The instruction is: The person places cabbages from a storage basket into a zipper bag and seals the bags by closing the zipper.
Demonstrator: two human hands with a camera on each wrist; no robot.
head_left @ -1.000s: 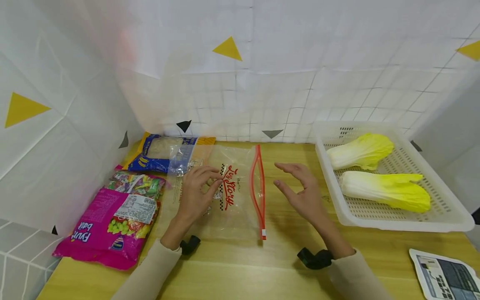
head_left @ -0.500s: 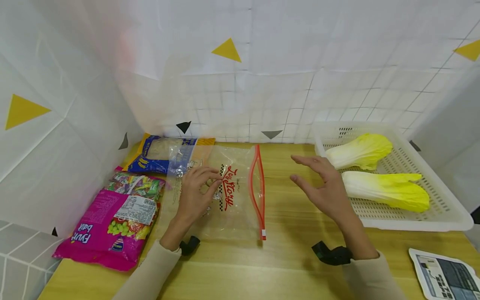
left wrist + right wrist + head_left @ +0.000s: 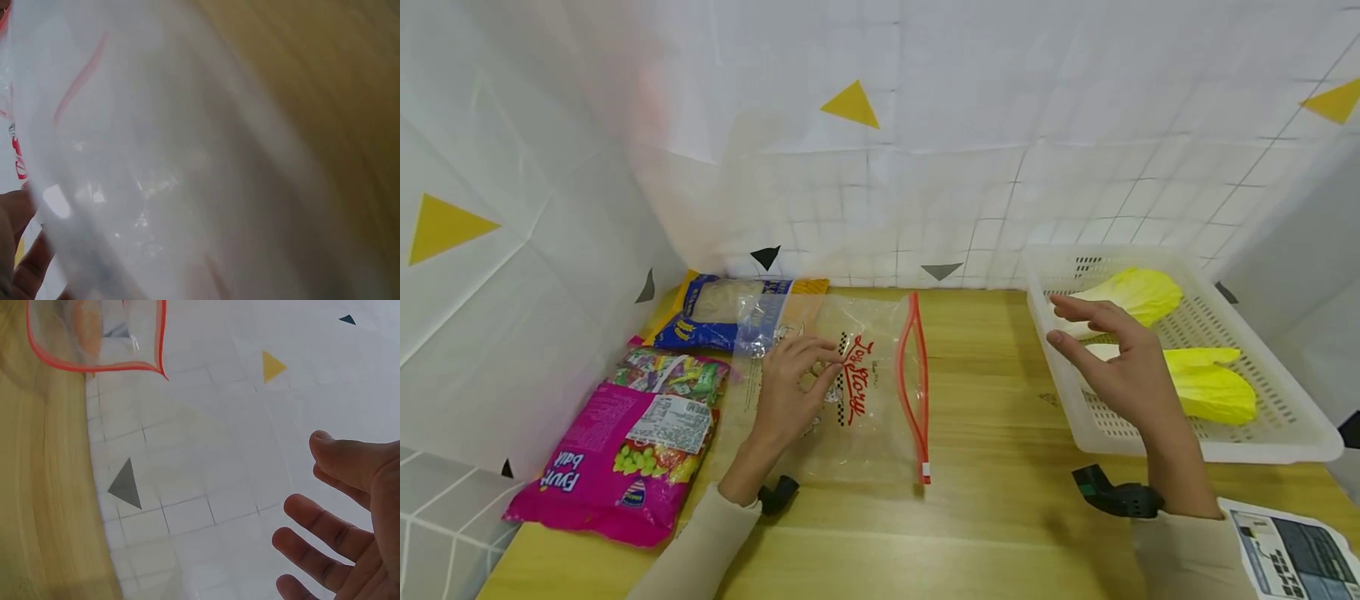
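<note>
Head view: clear bag (image 3: 876,400), red lettering (image 3: 857,379), red zip strip (image 3: 924,379) parted.

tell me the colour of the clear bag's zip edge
The zip edge is red; the head view shows it best.

"Where's the head view?"
"Above the pale wooden table (image 3: 985,525), facing forward and down, far enough back for the bare left hand (image 3: 793,385), the bare right hand (image 3: 1126,362) and the white grid-lined wall (image 3: 955,200)."
"And the wrists?"
"Left is close against the clear plastic bag (image 3: 131,150) with a red zip edge (image 3: 924,379), which nearly fills it. Right, turned sideways, faces the wall past its own fingers (image 3: 328,528)."
"Shared by head and right?"
"The bag's red edge and one dark grey triangle (image 3: 127,485) on the wall."
</note>
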